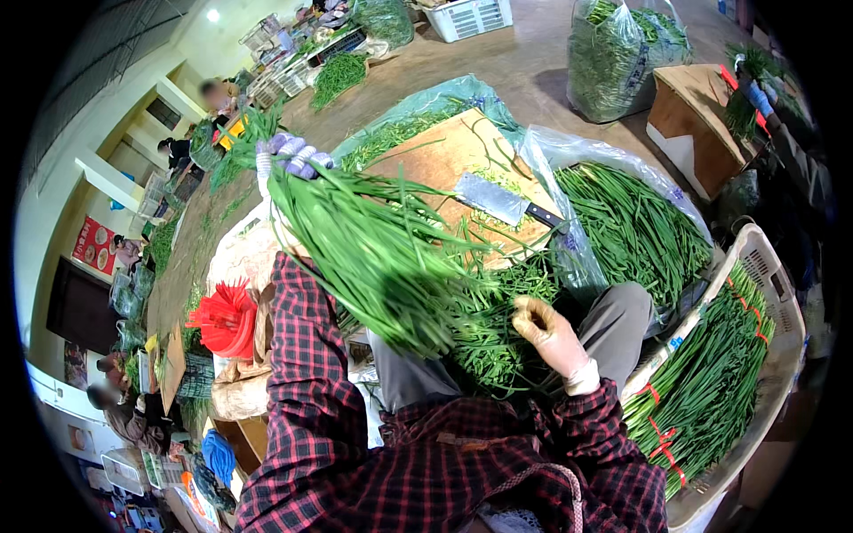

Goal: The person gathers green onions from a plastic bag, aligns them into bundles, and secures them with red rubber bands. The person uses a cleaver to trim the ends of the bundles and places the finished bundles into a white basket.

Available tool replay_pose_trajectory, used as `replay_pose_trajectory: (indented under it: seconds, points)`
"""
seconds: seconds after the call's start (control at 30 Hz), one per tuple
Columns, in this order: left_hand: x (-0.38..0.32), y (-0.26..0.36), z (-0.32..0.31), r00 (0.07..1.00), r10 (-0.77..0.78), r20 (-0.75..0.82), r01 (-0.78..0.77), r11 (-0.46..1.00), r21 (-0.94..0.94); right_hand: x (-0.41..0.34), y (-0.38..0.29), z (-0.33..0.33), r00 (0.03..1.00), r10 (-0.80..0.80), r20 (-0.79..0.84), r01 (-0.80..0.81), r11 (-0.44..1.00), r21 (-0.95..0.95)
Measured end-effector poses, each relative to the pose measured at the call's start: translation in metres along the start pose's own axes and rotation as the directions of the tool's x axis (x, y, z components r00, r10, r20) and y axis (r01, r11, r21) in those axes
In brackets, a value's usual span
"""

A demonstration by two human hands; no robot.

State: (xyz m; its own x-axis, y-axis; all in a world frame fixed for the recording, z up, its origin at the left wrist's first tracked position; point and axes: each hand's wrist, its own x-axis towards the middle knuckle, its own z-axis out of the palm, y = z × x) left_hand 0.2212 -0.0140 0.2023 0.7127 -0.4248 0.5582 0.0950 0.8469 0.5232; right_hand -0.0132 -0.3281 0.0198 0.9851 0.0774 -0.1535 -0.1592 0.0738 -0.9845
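My left hand (296, 154), in a purple and white knit glove, grips a big bunch of Chinese chives (373, 246) by one end. The long leaves fan down to the right across my lap, blurred at their tips. My right hand (543, 330) wears a pale thin glove, stained yellow at the fingers. Its fingers curl in to the thumb, and nothing shows between them. Below and beside it lie loose chive scraps (493, 360). A cleaver (496, 200) with a black handle rests on the wooden board (426, 156) among cut bits.
Right of the board, a clear plastic bag (580, 260) holds loose chives (633, 233). A crate (776, 293) at my right holds bundles tied with red bands (663, 440). Red strips (226, 320) stand at my left. Filled bags (610, 73) and other people sit farther off.
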Motion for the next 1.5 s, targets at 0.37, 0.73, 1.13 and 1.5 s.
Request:
replay_pose_trajectory:
  seconds: [0.37,0.73,1.13,1.5]
  points:
    - [0.007,0.006,0.063,0.976,-0.098,0.194,0.084,0.994,0.076,0.098,-0.072,0.061,0.897,-0.355,0.263,0.101,0.745,0.659]
    - [-0.055,0.027,0.057,0.886,0.102,-0.452,0.018,0.967,0.254,0.046,-0.056,0.061,0.897,-0.021,0.441,-0.168,0.908,0.385]
    - [-0.085,0.049,0.103,0.977,0.127,-0.173,-0.094,0.979,0.183,0.073,-0.169,0.053,0.714,-0.619,0.328,0.698,0.592,-0.402]
    - [-0.082,0.054,0.080,0.993,0.119,-0.015,-0.115,0.976,0.187,0.038,-0.080,0.082,0.946,-0.053,0.320,-0.002,0.986,0.168]
